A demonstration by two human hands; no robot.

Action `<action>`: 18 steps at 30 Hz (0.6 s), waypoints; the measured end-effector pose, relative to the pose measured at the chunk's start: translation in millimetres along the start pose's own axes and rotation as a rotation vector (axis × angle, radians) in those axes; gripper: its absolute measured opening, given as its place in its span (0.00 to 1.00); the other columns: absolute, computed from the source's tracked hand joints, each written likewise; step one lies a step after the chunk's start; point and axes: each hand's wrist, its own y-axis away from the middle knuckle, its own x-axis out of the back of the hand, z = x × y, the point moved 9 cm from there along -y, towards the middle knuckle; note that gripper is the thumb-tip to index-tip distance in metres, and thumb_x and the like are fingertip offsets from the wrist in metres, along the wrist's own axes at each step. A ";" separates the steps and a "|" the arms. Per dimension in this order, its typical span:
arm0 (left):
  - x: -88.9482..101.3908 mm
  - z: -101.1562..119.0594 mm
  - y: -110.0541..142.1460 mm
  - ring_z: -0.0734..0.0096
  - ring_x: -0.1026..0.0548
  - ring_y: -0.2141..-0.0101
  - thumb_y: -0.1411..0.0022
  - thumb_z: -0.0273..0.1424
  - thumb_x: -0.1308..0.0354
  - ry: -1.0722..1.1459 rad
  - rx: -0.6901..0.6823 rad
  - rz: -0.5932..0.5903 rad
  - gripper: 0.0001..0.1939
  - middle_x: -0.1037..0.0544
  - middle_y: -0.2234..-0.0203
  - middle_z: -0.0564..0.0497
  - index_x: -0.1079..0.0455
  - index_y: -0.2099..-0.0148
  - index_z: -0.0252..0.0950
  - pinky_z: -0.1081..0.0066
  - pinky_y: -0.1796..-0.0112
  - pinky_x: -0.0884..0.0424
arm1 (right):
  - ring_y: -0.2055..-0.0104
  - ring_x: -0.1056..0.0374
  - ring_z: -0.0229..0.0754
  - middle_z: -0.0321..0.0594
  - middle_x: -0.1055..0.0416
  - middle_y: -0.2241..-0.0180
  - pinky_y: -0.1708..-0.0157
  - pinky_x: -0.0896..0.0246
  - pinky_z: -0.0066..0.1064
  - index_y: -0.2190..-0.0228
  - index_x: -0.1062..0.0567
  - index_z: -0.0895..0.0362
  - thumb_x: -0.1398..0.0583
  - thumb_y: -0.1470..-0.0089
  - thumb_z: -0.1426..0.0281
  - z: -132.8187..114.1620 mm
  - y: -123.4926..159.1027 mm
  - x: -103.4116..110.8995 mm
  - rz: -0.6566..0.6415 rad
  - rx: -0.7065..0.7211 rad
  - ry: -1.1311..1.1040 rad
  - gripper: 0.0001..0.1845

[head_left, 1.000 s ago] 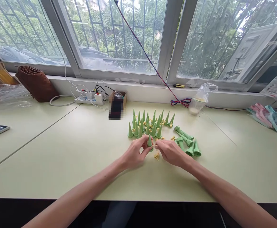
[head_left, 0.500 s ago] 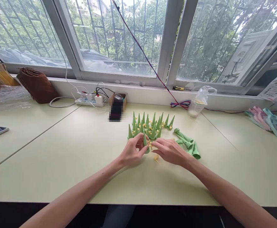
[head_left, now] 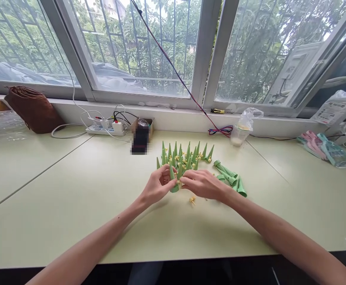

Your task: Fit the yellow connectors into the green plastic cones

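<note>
My left hand (head_left: 158, 185) is closed around a green plastic cone (head_left: 172, 174), held upright with its wide base down. Against the lower side of that cone, my right hand (head_left: 202, 183) pinches a small yellow plastic piece (head_left: 178, 182), partly hidden by the fingertips. Just in front of my right hand, a loose yellow piece (head_left: 192, 200) lies on the table. Behind both hands stand several upright green cones (head_left: 188, 152) in a cluster, with yellow pieces at their bases. To the right, several green cones (head_left: 228, 174) lie on their sides.
A power strip (head_left: 101, 130) with cables and a small cardboard box (head_left: 151, 126) sit at the back of the table (head_left: 72, 213). A bagged plastic cup (head_left: 238, 133) stands back right, beside bundled wires (head_left: 220, 130). A brown bag (head_left: 35, 111) rests at the far left.
My right hand has brought the yellow piece left, up against the cone in my left hand. The view has shifted slightly to the right.
</note>
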 end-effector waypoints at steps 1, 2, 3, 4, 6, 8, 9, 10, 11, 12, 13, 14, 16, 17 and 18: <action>-0.2 -0.6 0.1 0.72 0.28 0.73 0.39 0.38 0.38 0.012 0.011 -0.008 0.14 0.27 0.72 0.52 0.35 0.57 0.35 0.75 0.74 0.33 | 0.71 0.37 0.36 0.39 0.30 0.67 0.75 0.52 0.29 0.64 0.30 0.57 0.50 0.30 0.66 -0.4 0.8 0.5 0.023 -0.002 -0.002 0.13; -0.6 -1.3 0.3 0.73 0.29 0.73 0.39 0.37 0.38 0.025 0.023 -0.016 0.14 0.27 0.72 0.52 0.35 0.57 0.35 0.75 0.75 0.33 | 0.71 0.37 0.36 0.39 0.30 0.67 0.75 0.52 0.29 0.63 0.30 0.57 0.51 0.29 0.67 -1.3 1.9 1.2 0.046 -0.002 -0.003 0.13; -1.2 -1.9 0.7 0.74 0.30 0.73 0.38 0.37 0.39 0.038 0.034 -0.025 0.14 0.27 0.72 0.52 0.36 0.57 0.35 0.75 0.75 0.34 | 0.72 0.37 0.36 0.39 0.30 0.67 0.75 0.52 0.29 0.63 0.30 0.57 0.51 0.29 0.67 -2.5 3.4 2.1 0.067 0.001 -0.002 0.13; -2.2 -2.6 1.0 0.74 0.30 0.74 0.38 0.38 0.38 0.051 0.045 -0.037 0.14 0.27 0.72 0.52 0.36 0.57 0.35 0.76 0.75 0.34 | 0.72 0.36 0.36 0.39 0.29 0.67 0.74 0.52 0.29 0.62 0.30 0.58 0.51 0.29 0.68 -3.8 5.0 2.9 0.084 0.003 0.002 0.13; -5.2 -3.6 1.8 0.74 0.30 0.73 0.38 0.38 0.38 0.067 0.064 -0.071 0.15 0.27 0.71 0.52 0.36 0.56 0.35 0.76 0.76 0.35 | 0.71 0.36 0.36 0.40 0.29 0.67 0.74 0.52 0.30 0.61 0.30 0.58 0.51 0.30 0.69 -6.4 8.6 4.9 0.111 0.010 0.012 0.12; -8.4 -4.8 2.5 0.75 0.30 0.74 0.37 0.38 0.38 0.061 0.084 -0.110 0.16 0.26 0.70 0.51 0.36 0.54 0.35 0.77 0.77 0.37 | 0.72 0.36 0.35 0.40 0.29 0.67 0.74 0.52 0.30 0.61 0.30 0.58 0.51 0.30 0.71 -7.8 12.1 7.0 0.133 0.011 0.020 0.11; -9.7 -4.9 2.8 0.75 0.30 0.74 0.37 0.39 0.38 0.057 0.092 -0.128 0.16 0.26 0.69 0.50 0.36 0.53 0.35 0.77 0.77 0.38 | 0.72 0.37 0.35 0.40 0.29 0.67 0.74 0.52 0.30 0.61 0.30 0.58 0.51 0.30 0.71 -7.9 13.6 7.9 0.141 0.008 0.021 0.11; -10.6 -4.8 2.9 0.74 0.29 0.73 0.37 0.39 0.39 0.055 0.099 -0.143 0.17 0.25 0.68 0.49 0.36 0.52 0.35 0.77 0.78 0.39 | 0.72 0.37 0.35 0.40 0.29 0.67 0.74 0.52 0.30 0.60 0.30 0.58 0.51 0.30 0.72 -7.7 14.8 8.4 0.148 0.005 0.022 0.11; -11.2 -4.4 3.0 0.73 0.29 0.72 0.37 0.40 0.39 0.056 0.106 -0.156 0.17 0.25 0.67 0.48 0.36 0.51 0.35 0.78 0.78 0.39 | 0.72 0.37 0.35 0.39 0.29 0.67 0.74 0.52 0.29 0.60 0.30 0.58 0.51 0.31 0.72 -7.4 15.7 8.9 0.155 0.004 0.020 0.11; -11.6 -3.7 3.0 0.73 0.28 0.71 0.37 0.40 0.39 0.061 0.111 -0.167 0.18 0.25 0.66 0.48 0.36 0.51 0.35 0.78 0.79 0.40 | 0.72 0.37 0.35 0.39 0.29 0.68 0.74 0.52 0.29 0.60 0.30 0.58 0.51 0.31 0.73 -7.0 16.5 9.6 0.166 0.003 0.020 0.10; -11.7 -3.3 3.0 0.74 0.30 0.72 0.37 0.40 0.39 0.060 0.120 -0.175 0.18 0.26 0.66 0.48 0.36 0.50 0.36 0.79 0.79 0.41 | 0.72 0.37 0.35 0.39 0.29 0.68 0.74 0.52 0.29 0.60 0.30 0.58 0.51 0.31 0.74 -6.6 17.0 10.3 0.178 0.002 0.020 0.10; -11.9 -2.8 2.9 0.76 0.32 0.74 0.37 0.40 0.39 0.061 0.128 -0.183 0.19 0.27 0.67 0.49 0.36 0.50 0.36 0.79 0.80 0.43 | 0.72 0.37 0.35 0.39 0.29 0.68 0.75 0.52 0.29 0.61 0.30 0.59 0.51 0.31 0.74 -6.2 17.4 11.1 0.191 0.003 0.021 0.10; -12.8 -2.1 2.7 0.79 0.37 0.76 0.37 0.41 0.39 0.070 0.137 -0.203 0.20 0.29 0.68 0.51 0.37 0.49 0.36 0.80 0.81 0.45 | 0.73 0.38 0.35 0.38 0.29 0.69 0.75 0.52 0.29 0.60 0.30 0.59 0.51 0.32 0.74 -5.7 17.8 12.3 0.211 0.006 0.026 0.10; -13.6 -1.9 2.6 0.80 0.39 0.77 0.36 0.41 0.39 0.081 0.136 -0.216 0.20 0.29 0.68 0.52 0.37 0.48 0.36 0.80 0.81 0.46 | 0.73 0.38 0.35 0.38 0.29 0.69 0.76 0.52 0.29 0.60 0.30 0.59 0.51 0.31 0.74 -5.3 17.9 12.6 0.215 0.005 0.028 0.10; -14.5 -1.9 2.6 0.81 0.40 0.77 0.36 0.41 0.39 0.094 0.134 -0.228 0.20 0.30 0.68 0.52 0.38 0.48 0.36 0.80 0.82 0.47 | 0.73 0.38 0.35 0.39 0.29 0.69 0.76 0.52 0.29 0.60 0.30 0.59 0.51 0.31 0.74 -4.9 17.8 12.7 0.215 0.003 0.029 0.10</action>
